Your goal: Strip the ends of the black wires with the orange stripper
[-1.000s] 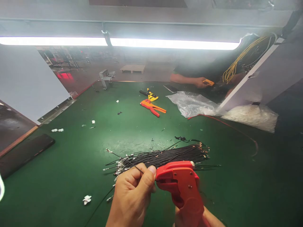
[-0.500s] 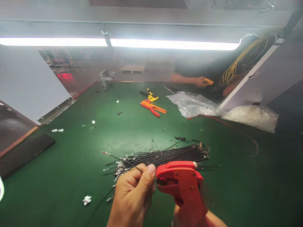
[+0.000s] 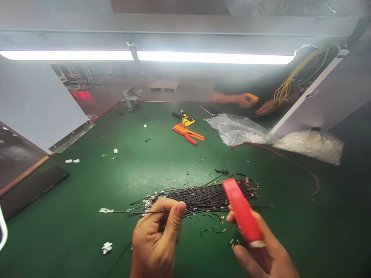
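My left hand (image 3: 159,235) pinches a thin black wire (image 3: 127,211) between thumb and forefinger. The wire sticks out leftward and carries a silver terminal (image 3: 106,210) at that end. A short length of it shows past my fingertips on the right. My right hand (image 3: 269,251) is wrapped round a red wire stripper (image 3: 242,210), turned so its narrow side faces me and held apart from the wire. Its jaws cannot be made out. Behind both hands lies a bundle of black wires (image 3: 208,193), terminals at the left and coppery ends at the right. Small clippings (image 3: 214,231) lie between the hands.
Farther back on the green table lie orange-red pliers (image 3: 188,134), a yellow-black tool (image 3: 185,118) and a clear plastic bag (image 3: 237,129). A black case (image 3: 34,189) sits at the left. Across the table, a co-worker's hand (image 3: 245,100) holds an orange tool.
The red wire stripper has come away from the wire, rightward, and turned over in my right hand. My left hand has shifted slightly left, and the wire now lies nearly level.
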Tool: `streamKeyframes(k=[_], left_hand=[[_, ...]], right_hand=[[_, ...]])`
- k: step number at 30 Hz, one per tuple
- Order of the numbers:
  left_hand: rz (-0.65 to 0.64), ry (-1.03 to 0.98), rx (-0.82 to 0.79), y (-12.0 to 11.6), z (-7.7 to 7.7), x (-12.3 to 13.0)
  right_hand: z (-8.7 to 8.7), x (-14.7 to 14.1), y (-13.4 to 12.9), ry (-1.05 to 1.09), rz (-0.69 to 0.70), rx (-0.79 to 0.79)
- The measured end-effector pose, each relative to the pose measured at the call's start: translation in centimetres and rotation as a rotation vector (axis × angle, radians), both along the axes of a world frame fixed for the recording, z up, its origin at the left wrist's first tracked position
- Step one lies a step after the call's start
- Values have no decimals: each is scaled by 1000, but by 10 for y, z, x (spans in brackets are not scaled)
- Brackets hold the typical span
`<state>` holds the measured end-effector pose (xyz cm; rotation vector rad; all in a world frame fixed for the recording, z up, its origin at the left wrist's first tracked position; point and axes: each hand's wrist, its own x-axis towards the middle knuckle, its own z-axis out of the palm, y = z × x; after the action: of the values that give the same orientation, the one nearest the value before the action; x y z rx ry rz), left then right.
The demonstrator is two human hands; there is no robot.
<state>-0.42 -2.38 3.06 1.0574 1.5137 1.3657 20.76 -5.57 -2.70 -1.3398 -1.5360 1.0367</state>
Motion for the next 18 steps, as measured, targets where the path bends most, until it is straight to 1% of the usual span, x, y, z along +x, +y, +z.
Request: streamKeyframes(k=[1, 2, 3, 4, 6, 9, 12, 14, 16, 18], left_hand=[[-3, 7, 5, 0, -2, 0], [-2, 4, 0, 0, -4, 0], [3, -3, -7, 1, -5, 0], [12, -7, -9, 1, -5, -1], [34, 1, 2, 0, -6, -1], [13, 40, 47, -1, -7, 0], [-63, 58, 83, -2, -9, 2], [-112, 42, 88, -1, -11, 4], [-146, 10, 95, -1, -14, 6], [-172, -17, 119, -2, -17, 9]], right_hand=[[-1, 0, 2, -166, -101, 123], [-2, 0, 5, -324, -173, 224], [-5, 0, 7, -463, -205, 297], [-8, 1, 11, -576, -205, 345], [-15, 5, 16, -730, -169, 386], [-24, 11, 20, -843, -105, 428], [-30, 13, 18, -906, -33, 457], [-32, 12, 16, -910, 27, 441], [-34, 10, 15, -891, 47, 401], [-35, 8, 15, -881, 26, 380]])
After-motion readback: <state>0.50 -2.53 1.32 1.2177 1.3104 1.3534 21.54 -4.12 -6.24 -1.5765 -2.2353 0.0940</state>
